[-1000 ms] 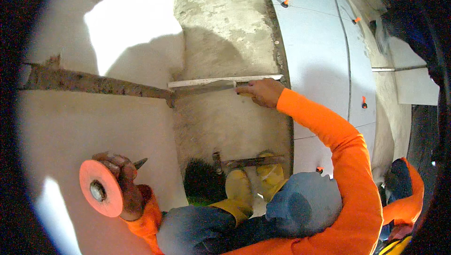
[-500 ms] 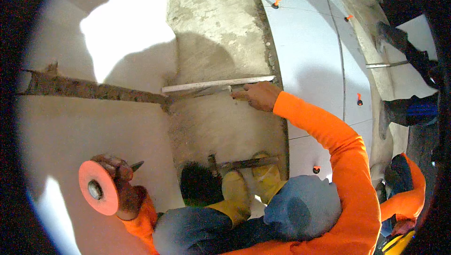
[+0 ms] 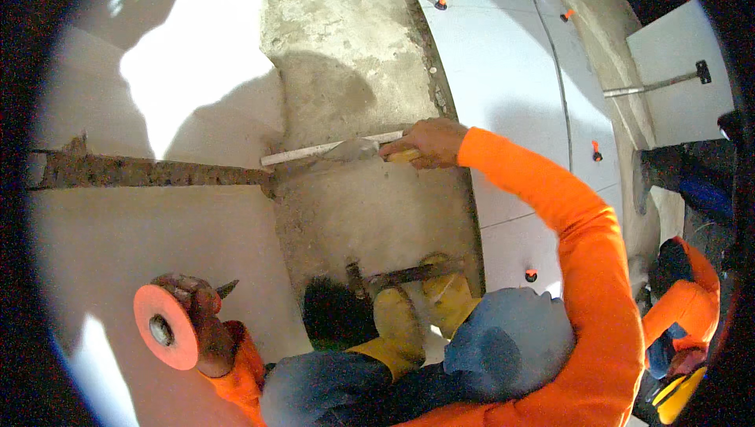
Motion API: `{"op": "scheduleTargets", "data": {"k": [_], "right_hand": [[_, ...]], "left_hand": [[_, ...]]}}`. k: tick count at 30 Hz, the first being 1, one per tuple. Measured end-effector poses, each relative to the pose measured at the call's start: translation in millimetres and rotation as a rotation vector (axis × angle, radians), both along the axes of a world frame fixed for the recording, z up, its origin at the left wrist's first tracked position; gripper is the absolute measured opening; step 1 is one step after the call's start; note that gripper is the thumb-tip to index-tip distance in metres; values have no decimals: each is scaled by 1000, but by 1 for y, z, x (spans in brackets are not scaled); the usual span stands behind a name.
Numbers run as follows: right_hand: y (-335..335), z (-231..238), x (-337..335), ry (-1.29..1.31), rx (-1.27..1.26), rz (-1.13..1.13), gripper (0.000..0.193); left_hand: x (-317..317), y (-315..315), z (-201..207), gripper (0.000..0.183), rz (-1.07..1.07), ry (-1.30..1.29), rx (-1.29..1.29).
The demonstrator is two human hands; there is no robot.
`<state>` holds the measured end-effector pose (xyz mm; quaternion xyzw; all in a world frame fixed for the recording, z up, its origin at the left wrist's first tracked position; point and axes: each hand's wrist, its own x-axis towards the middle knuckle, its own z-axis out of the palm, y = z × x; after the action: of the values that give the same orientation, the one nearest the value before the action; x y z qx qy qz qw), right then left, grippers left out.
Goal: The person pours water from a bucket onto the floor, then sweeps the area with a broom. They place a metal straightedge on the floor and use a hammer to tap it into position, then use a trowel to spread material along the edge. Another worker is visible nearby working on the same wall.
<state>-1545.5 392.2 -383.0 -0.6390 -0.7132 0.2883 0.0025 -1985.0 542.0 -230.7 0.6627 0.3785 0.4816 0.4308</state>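
My right hand (image 3: 435,142) is closed round the yellowish handle of a flat-bladed tool (image 3: 403,156), which looks like a putty knife. Its pale blade overlaps a thin white strip (image 3: 307,153) lying across the bare concrete; my fingers hide the strip's right end. At lower left, my left hand (image 3: 206,309) grips an orange disc (image 3: 182,339) with a round metal centre. A short dark pointed thing (image 3: 228,288) sticks out by its fingers; I cannot make out what it is.
Large pale tiles (image 3: 157,230) flank the concrete strip (image 3: 338,215). Orange-topped levelling clips (image 3: 442,1) stand in joints at right. A hammer-like tool (image 3: 417,271) lies by my yellow boots (image 3: 393,317). Another person's orange sleeve (image 3: 684,309) shows at far right, below a metal rod (image 3: 653,87).
My right hand has shifted slightly left and up, and the tool's handle and blade show more. The white strip tilts more, its left end lower. My left hand keeps hold of the orange disc.
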Motion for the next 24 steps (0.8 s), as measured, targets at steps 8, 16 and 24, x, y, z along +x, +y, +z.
{"op": "scheduleTargets", "data": {"k": [8, 16, 24], "right_hand": [[11, -35, -43, 58, -118, -287, 59], [-38, 0, -77, 74, 77, -21, 54], [-105, -20, -16, -223, 152, -319, 57]], "left_hand": [[-4, 0, -1, 28, 0, 0, -23], [-2, 5, -14, 27, -30, 41, -182], [17, 3, -43, 25, -48, 493, -338]]}}
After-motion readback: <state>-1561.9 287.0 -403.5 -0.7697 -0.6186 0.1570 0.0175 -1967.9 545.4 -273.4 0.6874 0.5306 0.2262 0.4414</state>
